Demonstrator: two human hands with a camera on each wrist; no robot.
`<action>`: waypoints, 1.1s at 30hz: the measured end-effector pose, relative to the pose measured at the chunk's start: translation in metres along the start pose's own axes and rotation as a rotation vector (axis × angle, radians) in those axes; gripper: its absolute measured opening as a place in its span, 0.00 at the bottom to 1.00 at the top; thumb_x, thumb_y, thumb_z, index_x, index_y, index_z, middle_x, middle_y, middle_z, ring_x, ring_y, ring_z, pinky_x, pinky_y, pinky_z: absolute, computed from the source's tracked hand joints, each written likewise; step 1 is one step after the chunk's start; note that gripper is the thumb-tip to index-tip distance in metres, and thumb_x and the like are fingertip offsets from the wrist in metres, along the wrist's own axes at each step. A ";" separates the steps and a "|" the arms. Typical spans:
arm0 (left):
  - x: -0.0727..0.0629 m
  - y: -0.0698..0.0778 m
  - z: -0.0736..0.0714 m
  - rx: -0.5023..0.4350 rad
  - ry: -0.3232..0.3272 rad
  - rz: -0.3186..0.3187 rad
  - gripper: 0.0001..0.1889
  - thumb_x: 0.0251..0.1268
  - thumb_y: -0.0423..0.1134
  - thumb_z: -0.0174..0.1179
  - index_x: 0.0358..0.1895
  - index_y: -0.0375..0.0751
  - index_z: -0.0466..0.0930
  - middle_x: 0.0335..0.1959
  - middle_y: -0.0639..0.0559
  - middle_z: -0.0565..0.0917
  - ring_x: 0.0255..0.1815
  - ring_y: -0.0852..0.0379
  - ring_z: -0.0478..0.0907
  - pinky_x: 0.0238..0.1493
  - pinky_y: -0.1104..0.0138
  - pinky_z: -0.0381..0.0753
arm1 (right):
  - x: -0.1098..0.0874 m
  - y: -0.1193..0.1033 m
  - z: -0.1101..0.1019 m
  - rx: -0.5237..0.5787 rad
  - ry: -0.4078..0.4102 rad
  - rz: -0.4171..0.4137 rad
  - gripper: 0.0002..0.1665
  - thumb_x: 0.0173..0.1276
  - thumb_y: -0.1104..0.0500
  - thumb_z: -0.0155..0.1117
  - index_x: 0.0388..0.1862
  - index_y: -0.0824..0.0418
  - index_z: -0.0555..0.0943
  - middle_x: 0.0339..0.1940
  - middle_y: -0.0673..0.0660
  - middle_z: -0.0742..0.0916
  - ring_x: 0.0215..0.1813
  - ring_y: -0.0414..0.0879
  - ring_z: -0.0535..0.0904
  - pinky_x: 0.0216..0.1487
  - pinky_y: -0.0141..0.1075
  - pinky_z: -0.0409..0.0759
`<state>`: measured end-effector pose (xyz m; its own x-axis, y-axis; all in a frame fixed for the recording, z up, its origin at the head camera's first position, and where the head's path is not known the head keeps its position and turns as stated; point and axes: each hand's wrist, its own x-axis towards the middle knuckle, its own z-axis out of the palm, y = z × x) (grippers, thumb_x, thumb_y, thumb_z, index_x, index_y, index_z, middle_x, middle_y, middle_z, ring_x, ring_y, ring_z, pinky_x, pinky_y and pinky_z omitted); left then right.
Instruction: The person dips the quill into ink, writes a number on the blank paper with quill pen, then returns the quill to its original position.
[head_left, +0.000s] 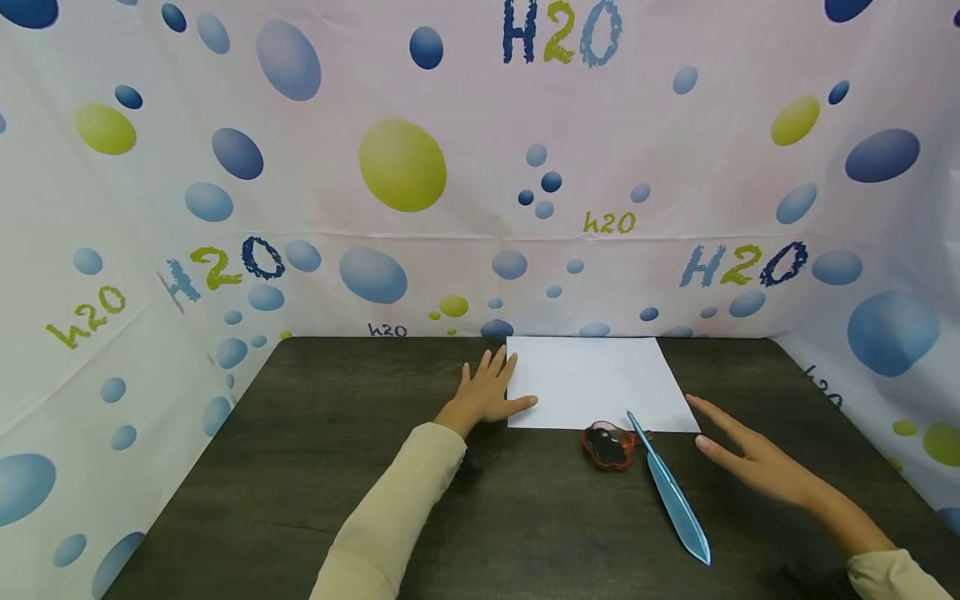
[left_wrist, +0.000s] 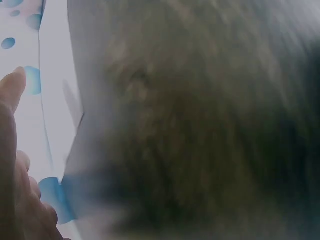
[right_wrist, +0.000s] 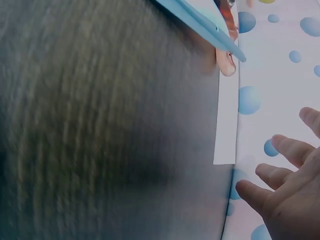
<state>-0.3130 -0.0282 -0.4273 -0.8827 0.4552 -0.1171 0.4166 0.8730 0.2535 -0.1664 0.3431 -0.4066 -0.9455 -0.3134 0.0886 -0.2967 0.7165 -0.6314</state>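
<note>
A white sheet of paper (head_left: 585, 375) lies at the far edge of the dark table. My left hand (head_left: 486, 392) is at its left edge, fingers spread and thumb reaching over the paper. On the other side, my right hand (head_left: 765, 462) has straight fingers, their tips right by the sheet's right edge and near corner. Between the hands lie sunglasses (head_left: 609, 446) with a reddish-brown frame and dark lenses, close to the paper's near edge. A glossy light-blue feather-shaped pen (head_left: 677, 504) slants beside them, its thin tip overlapping the paper. Neither hand grips anything.
The dark wood-grain table (head_left: 300, 475) ends at a white backdrop (head_left: 480, 108) with blue and green dots and H2O lettering. This backdrop also rises along the left and right sides. A small dark object (head_left: 469, 468) shows beside the left wrist.
</note>
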 end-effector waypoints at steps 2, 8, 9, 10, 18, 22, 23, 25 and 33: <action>0.003 0.004 0.006 -0.037 -0.009 -0.025 0.47 0.65 0.72 0.42 0.79 0.51 0.39 0.79 0.50 0.36 0.79 0.46 0.33 0.73 0.40 0.34 | 0.001 -0.001 0.002 0.015 -0.004 0.005 0.39 0.75 0.56 0.53 0.79 0.56 0.49 0.74 0.75 0.57 0.68 0.80 0.52 0.54 0.76 0.56; 0.006 0.008 0.017 -0.066 -0.065 -0.046 0.48 0.64 0.73 0.42 0.78 0.52 0.37 0.79 0.54 0.35 0.79 0.49 0.32 0.74 0.42 0.33 | 0.001 -0.003 0.009 0.047 -0.018 -0.016 0.37 0.75 0.58 0.51 0.78 0.59 0.51 0.73 0.75 0.58 0.68 0.81 0.52 0.52 0.77 0.57; 0.006 0.009 0.017 -0.064 -0.076 -0.044 0.48 0.64 0.73 0.42 0.78 0.51 0.37 0.79 0.53 0.36 0.79 0.49 0.32 0.74 0.43 0.33 | 0.001 -0.003 0.011 0.054 -0.022 -0.022 0.37 0.75 0.59 0.51 0.78 0.60 0.51 0.73 0.75 0.58 0.68 0.81 0.52 0.51 0.78 0.57; 0.005 0.009 0.018 -0.056 -0.092 -0.043 0.48 0.64 0.73 0.42 0.78 0.51 0.37 0.79 0.54 0.35 0.79 0.50 0.32 0.74 0.43 0.32 | 0.001 -0.003 0.012 0.061 -0.024 -0.023 0.36 0.75 0.59 0.51 0.78 0.61 0.51 0.73 0.75 0.58 0.68 0.81 0.52 0.51 0.78 0.57; -0.001 0.013 0.014 -0.017 -0.132 -0.044 0.48 0.63 0.72 0.43 0.78 0.51 0.38 0.79 0.53 0.38 0.79 0.50 0.33 0.74 0.44 0.32 | 0.003 -0.003 0.020 0.098 -0.030 -0.075 0.33 0.76 0.60 0.50 0.76 0.65 0.54 0.73 0.73 0.61 0.68 0.77 0.54 0.54 0.74 0.62; -0.002 0.014 0.012 -0.023 -0.133 -0.040 0.47 0.64 0.72 0.43 0.78 0.51 0.38 0.79 0.52 0.38 0.79 0.50 0.33 0.74 0.44 0.31 | 0.004 -0.004 0.022 0.110 -0.033 -0.095 0.32 0.77 0.61 0.47 0.76 0.64 0.54 0.71 0.71 0.65 0.68 0.72 0.59 0.56 0.64 0.71; -0.002 0.014 0.012 -0.025 -0.132 -0.040 0.47 0.64 0.72 0.43 0.78 0.51 0.38 0.79 0.52 0.38 0.79 0.50 0.33 0.74 0.44 0.31 | 0.005 -0.003 0.022 0.114 -0.038 -0.092 0.31 0.77 0.61 0.46 0.76 0.65 0.54 0.70 0.71 0.66 0.67 0.71 0.61 0.57 0.59 0.75; -0.002 0.014 0.012 -0.028 -0.132 -0.039 0.47 0.64 0.72 0.44 0.78 0.51 0.38 0.79 0.52 0.38 0.79 0.50 0.33 0.74 0.44 0.31 | 0.005 -0.003 0.022 0.122 -0.045 -0.080 0.31 0.78 0.60 0.46 0.76 0.65 0.55 0.68 0.72 0.70 0.66 0.71 0.65 0.55 0.46 0.79; -0.004 0.017 0.011 -0.031 -0.135 -0.040 0.47 0.64 0.72 0.44 0.78 0.51 0.39 0.79 0.52 0.38 0.79 0.50 0.33 0.74 0.44 0.31 | 0.011 0.001 0.023 0.188 -0.114 -0.068 0.28 0.79 0.59 0.43 0.73 0.70 0.58 0.57 0.68 0.79 0.57 0.36 0.76 0.48 0.29 0.78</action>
<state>-0.3001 -0.0127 -0.4334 -0.8601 0.4415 -0.2554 0.3729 0.8860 0.2756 -0.1743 0.3258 -0.4244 -0.8997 -0.4330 0.0551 -0.3189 0.5661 -0.7602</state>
